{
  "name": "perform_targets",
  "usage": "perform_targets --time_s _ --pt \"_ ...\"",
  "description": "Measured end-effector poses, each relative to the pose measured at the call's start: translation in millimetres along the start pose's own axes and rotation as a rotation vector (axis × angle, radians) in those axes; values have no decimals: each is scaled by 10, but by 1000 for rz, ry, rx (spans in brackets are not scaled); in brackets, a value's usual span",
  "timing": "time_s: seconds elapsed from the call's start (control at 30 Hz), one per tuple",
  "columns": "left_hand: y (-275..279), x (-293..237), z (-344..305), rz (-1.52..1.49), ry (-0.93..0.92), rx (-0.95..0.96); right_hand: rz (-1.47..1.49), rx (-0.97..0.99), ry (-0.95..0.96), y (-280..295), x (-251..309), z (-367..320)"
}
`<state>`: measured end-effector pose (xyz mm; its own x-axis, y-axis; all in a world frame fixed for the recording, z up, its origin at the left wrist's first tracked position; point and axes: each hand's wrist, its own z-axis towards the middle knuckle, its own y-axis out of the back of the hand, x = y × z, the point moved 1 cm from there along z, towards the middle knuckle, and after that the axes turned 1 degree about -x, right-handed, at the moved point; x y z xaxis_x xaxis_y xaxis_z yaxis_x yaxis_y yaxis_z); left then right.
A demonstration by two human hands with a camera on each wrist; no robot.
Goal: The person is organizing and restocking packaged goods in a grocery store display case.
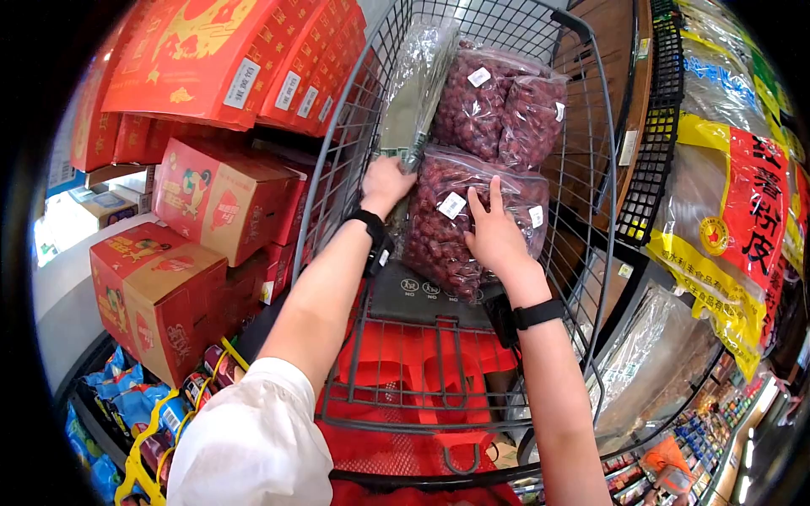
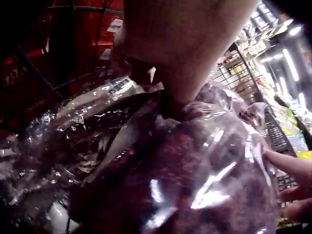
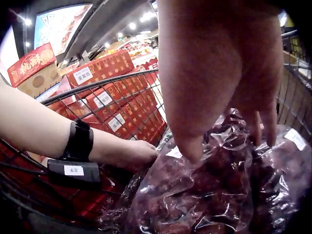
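Note:
My left hand (image 1: 388, 184) grips the near end of a long clear plastic package (image 1: 413, 93) with pale, greenish-grey contents, along the cart's left side. Its fingertips are hidden in the left wrist view. My right hand (image 1: 499, 236) lies on the near clear bag of small dark red fruit (image 1: 434, 244), fingers spread and mostly straight, beside a white label. In the right wrist view, its thumb and fingers reach down onto the crinkled plastic (image 3: 204, 195). Farther up the cart lies another bag of dark red fruit (image 1: 468, 101), partly overlapped by a smaller one (image 1: 531, 122).
The metal cart (image 1: 603, 253) surrounds these goods, with a red fold-down seat (image 1: 413, 371) at its near end. Stacked red gift boxes (image 1: 194, 59) and cartons (image 1: 152, 295) stand close on the left. Bagged goods (image 1: 717, 228) hang from shelving on the right.

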<state>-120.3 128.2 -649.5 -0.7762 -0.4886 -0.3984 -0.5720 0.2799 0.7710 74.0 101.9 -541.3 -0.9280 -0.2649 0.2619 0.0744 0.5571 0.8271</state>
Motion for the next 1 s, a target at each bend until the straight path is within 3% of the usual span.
perform_targets --time_s 0.03,0.1,0.17,0.23,0.33,0.43,0.47,0.5,0.53,0.57,0.63,0.67,0.7,0.77,0.83,0.9,0.93,1.0 --pt "-188 82 21 57 -117 -157 -12 17 -6 24 17 -31" --pt "-299 126 67 -224 -112 -115 12 47 -26 148 73 -68" --pt "-6 -81 -131 -292 -96 -166 138 190 -68 235 83 -106" --pt "333 -291 -298 -358 -85 -214 220 196 -76 308 45 -154" --pt "908 -591 -498 -444 -251 -280 532 -218 -97 392 7 -200" --pt "1401 -1088 -878 -1109 -287 5 738 -466 -67 923 190 -397" --pt "1581 -1272 -1084 -1104 -316 7 761 -559 -57 1129 263 -511" --pt "1739 -1440 -1297 -1287 -321 129 761 -589 -56 1323 323 -650" --pt "1860 -1585 -1509 -1465 -322 262 767 -746 -58 1527 365 -812" --pt "1944 -1707 -1723 -1464 -354 269 767 -904 -55 1728 384 -992" --pt "2073 -1933 -2162 -1649 -417 524 729 -1020 -3 2084 400 -1419" --pt "2141 -2038 -2376 -1644 -448 662 801 -962 -3 2236 397 -1661" --pt "2185 -2133 -2592 -1640 -475 667 872 -903 -2 2334 377 -1888" --pt "2219 -2339 -3059 -1525 -550 653 845 -929 -4 2340 277 -2291" --pt "2186 -2538 -3521 -1418 -676 645 1091 -1047 137 2250 191 -2711" --pt "1999 -2702 -4022 -1335 -788 342 1332 -912 176 2145 116 -3336" --pt "1914 -2776 -4252 -1246 -852 325 1326 -927 150 2077 39 -3642" --pt "1669 -2898 -4757 -1159 -841 491 1328 -990 63 1842 -162 -4265"
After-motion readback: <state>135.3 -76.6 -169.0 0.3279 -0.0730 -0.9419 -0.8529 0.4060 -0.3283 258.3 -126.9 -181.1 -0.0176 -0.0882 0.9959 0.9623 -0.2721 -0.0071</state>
